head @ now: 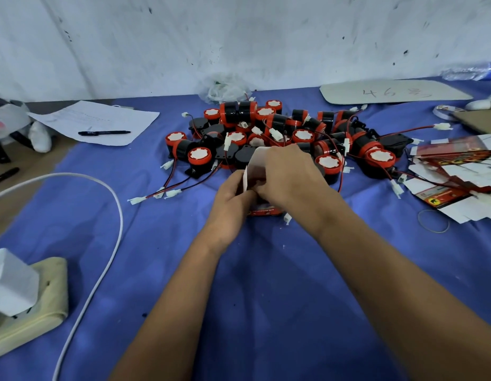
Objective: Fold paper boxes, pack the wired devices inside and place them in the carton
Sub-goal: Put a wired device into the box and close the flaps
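- Far to the left of the hands, a beige power strip [38,306] with a white plug block lies on the blue cloth [266,284], and a white cable [112,215] curves away from it.
- Up and to the left of the hands, a black pen [104,132] lies on a sheet of paper [101,122].
- The left hand [233,207] holds the paper box [259,188] at its left side, fingers curled round the edge of a white flap.
- The box stands on the cloth between both hands; its inside faces are white, its outer wall is red with small print, and its top flaps stand open.
- The right hand [285,174] lies over the top of the box, fingers bent down onto its flaps; whether they pinch one I cannot tell.
- Just behind the hands lies a heap of wired devices [280,133]: black round bodies with red caps, white centres, and red and black wires ending in white plugs.
- To the right of the hands, flat unfolded boxes [456,171] lie fanned out, red and white, with a rubber band [433,221] near them.
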Demonstrator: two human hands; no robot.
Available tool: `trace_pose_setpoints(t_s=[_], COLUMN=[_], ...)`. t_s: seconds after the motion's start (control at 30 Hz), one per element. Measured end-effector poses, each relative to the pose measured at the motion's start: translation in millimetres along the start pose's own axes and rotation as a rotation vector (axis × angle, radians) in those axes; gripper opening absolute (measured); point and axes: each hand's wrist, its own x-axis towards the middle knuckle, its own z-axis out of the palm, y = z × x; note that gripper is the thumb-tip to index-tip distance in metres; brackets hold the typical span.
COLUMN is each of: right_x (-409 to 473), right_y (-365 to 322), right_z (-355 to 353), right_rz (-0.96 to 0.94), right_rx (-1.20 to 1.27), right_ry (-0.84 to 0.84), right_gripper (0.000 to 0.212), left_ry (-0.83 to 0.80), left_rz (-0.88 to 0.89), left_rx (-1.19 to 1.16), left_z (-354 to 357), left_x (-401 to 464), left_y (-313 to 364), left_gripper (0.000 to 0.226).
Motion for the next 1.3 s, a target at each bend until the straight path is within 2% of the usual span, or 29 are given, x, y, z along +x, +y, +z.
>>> trace_pose_setpoints(t_s=[0.1,0.27,0.37,0.43,0.47,0.53,0.57,0.63,0.77,0.87,1.07,1.3], right_x=[0,-2,-8,-13,-15,-18,-17,-16,-13,-14,-8,-9], right_y=[-2,-2,1,3,6,11,13,15,3,-5,-8,-11], right_z=[0,-7,-12,-18,-20,-23,-25,-27,-17,2,29,33], right_rz=[0.058,-0.008,-0.039,-0.028,-0.027,0.025,0.055,0.097,0.085,0.083,0.098,0.018], right_rx=[-0.001,-0.056,-0.052,-0.019,-0.011,0.0,0.012,0.035,0.128,0.068,0.056,0.09], right_ry=[-0.001,-0.057,-0.149,-0.156,-0.143,-0.04,0.046,0.166,0.202,0.309,0.282,0.302], right_gripper=[0.044,0.029,0.009,0.01,0.004,0.027,0.029,0.022,0.023,0.02,0.016,0.018], left_ry=[0.097,0.207,0.24,0.242,0.246,0.258,0.261,0.264,0.259,0.263,0.245,0.229], left_rz=[-0.043,-0.048,-0.01,-0.007,-0.015,-0.021,-0.024,-0.033,-0.013,-0.001,0.003,0.03], left_rx=[-0.012,0.036,0.094,0.116,0.127,0.142,0.143,0.138,0.112,0.114,0.117,0.127], left_z=[6,16,18,18,17,17,16,15,13,12,11,8], left_x=[2,4,6,6,6,6,7,10,14,14,14,11], left_y=[0,-4,-8,-7,-6,-6,-8,-11,-14,-16,-15,-15], left_gripper=[0.05,0.044,0.029,0.031,0.036,0.032,0.025,0.013,0.01,0.005,0.006,0.024])
